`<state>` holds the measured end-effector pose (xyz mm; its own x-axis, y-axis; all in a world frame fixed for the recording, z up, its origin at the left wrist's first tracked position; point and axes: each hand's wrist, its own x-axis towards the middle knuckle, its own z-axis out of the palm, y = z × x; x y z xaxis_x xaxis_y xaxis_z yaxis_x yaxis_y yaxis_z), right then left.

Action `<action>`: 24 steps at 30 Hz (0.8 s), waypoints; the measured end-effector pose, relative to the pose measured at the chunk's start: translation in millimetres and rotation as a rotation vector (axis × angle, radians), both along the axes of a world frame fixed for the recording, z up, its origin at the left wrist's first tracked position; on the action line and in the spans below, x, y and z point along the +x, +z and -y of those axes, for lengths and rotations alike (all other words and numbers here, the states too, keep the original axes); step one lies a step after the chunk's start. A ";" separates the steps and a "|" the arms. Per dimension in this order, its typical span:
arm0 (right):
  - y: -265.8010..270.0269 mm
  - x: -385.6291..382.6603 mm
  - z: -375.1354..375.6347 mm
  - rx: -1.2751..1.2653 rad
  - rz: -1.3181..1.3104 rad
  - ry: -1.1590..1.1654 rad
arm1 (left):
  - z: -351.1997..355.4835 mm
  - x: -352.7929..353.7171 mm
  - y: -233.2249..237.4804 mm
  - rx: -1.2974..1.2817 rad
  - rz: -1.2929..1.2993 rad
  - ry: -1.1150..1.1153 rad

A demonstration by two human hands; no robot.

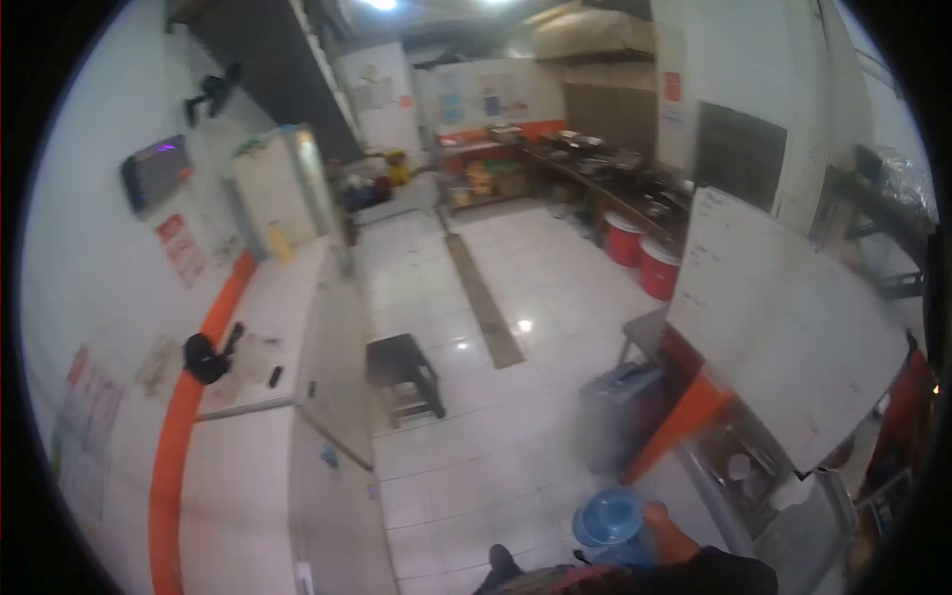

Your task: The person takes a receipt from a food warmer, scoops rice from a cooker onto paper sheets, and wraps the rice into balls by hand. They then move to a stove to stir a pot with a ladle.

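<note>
A blue container (607,518) sits low at the front, its round top facing up, and the person's right hand (676,537) appears to grip its right side. The left hand is out of my sight, so I can't tell its state. To my mind, such a smooth-looking vessel is best held firmly, kept level and clear of nearby edges.

Around it, a long white cabinet (243,476) lines the left wall, and a big whiteboard (783,317) leans over the right side. Below that, a grey bin (620,416) narrows the way ahead, while a dark stool (402,365) juts into the aisle. Smallest, a little black handset (276,377) lies on the cabinet top.
</note>
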<state>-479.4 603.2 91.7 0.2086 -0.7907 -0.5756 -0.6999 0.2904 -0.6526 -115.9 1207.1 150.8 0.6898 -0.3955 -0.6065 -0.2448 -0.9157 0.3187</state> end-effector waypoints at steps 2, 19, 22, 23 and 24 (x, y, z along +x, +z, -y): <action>32.8 -9.5 -19.6 0.077 -0.204 -0.068 | 30.9 79.5 -7.8 0.031 0.018 -0.073; 15.3 175.8 57.2 -0.146 0.013 0.349 | 575.2 624.2 36.5 -0.416 0.247 -0.056; 23.2 266.4 195.9 -0.022 0.029 0.301 | 589.6 587.9 -56.5 -0.272 0.261 -0.675; 33.4 293.0 236.8 -0.004 0.053 0.259 | 603.9 565.0 -56.0 -0.146 0.120 -0.696; 43.6 317.5 275.9 0.004 0.087 0.203 | 623.8 554.3 -51.9 -0.106 0.013 -0.655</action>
<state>-161.9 327.3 135.4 0.4126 -0.7247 -0.5519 -0.6854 0.1521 -0.7121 438.5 583.3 98.8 0.2928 -0.7925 -0.5349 -0.7448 -0.5399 0.3922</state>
